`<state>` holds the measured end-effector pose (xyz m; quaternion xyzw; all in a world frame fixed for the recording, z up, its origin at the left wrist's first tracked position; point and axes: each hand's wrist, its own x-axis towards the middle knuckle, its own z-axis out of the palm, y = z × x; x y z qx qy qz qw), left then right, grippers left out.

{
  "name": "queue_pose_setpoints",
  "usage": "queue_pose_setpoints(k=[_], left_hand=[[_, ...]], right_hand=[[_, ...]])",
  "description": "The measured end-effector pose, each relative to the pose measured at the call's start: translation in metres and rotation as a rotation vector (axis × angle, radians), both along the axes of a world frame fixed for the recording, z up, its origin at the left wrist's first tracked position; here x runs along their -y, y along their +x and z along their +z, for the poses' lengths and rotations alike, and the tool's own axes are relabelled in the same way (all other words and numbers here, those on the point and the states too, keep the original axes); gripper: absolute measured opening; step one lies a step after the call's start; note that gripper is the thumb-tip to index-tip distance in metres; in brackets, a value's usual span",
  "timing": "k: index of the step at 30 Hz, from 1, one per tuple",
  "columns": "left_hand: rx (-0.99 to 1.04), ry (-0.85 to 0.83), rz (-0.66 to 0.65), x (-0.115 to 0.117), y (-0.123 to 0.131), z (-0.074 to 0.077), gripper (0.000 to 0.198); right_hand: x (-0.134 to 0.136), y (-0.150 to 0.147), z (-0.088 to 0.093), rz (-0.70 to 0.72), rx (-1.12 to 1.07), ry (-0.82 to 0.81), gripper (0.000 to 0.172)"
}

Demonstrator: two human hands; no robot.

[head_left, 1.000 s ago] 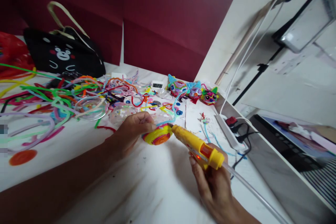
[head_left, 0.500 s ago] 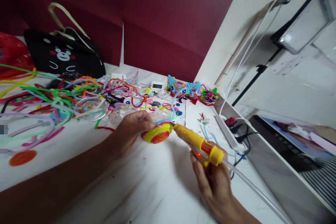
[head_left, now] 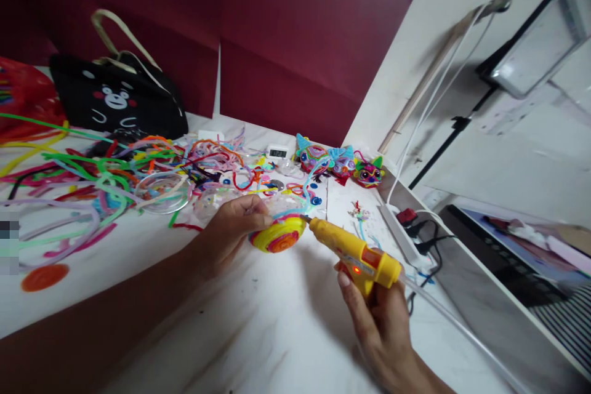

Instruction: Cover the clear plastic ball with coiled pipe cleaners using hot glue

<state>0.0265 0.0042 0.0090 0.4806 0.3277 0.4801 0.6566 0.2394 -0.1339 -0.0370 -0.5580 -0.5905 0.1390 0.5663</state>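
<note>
My left hand (head_left: 233, 226) is closed around a round coiled piece (head_left: 277, 236) wound from yellow, pink and orange pipe cleaner, with a loose blue pipe cleaner strand (head_left: 309, 186) rising from its top. My right hand (head_left: 376, 320) grips a yellow hot glue gun (head_left: 353, 254) whose red light is on. The gun's nozzle touches the right upper edge of the coiled piece. A clear glue stick (head_left: 455, 326) sticks out behind the gun.
A heap of coloured pipe cleaners (head_left: 106, 175) covers the white table (head_left: 258, 332) at left, with a clear dish (head_left: 161, 189). Three finished pipe-cleaner faces (head_left: 341, 163), a small digital clock (head_left: 277, 151), a black bear bag (head_left: 115, 101) and a power strip (head_left: 404, 237) lie further back and right.
The glue gun and my right hand have shifted slightly right and tilted flatter, its nozzle staying on the coiled piece. My left hand keeps its hold.
</note>
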Motion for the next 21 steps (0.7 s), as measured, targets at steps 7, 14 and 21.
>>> queue_pose_setpoints(k=[7,14,21], left_hand=[[0.006,0.03,0.122,-0.008,-0.011,0.011,0.023],[0.003,0.072,0.146,-0.012,-0.015,0.012,0.024],[0.009,0.101,0.111,-0.004,-0.014,0.021,0.025]], right_hand=[[-0.006,-0.003,0.032,0.113,-0.422,-0.328,0.041],[-0.021,0.002,0.022,0.489,-0.393,-0.677,0.046],[-0.02,0.017,0.032,0.153,0.419,-0.512,0.034]])
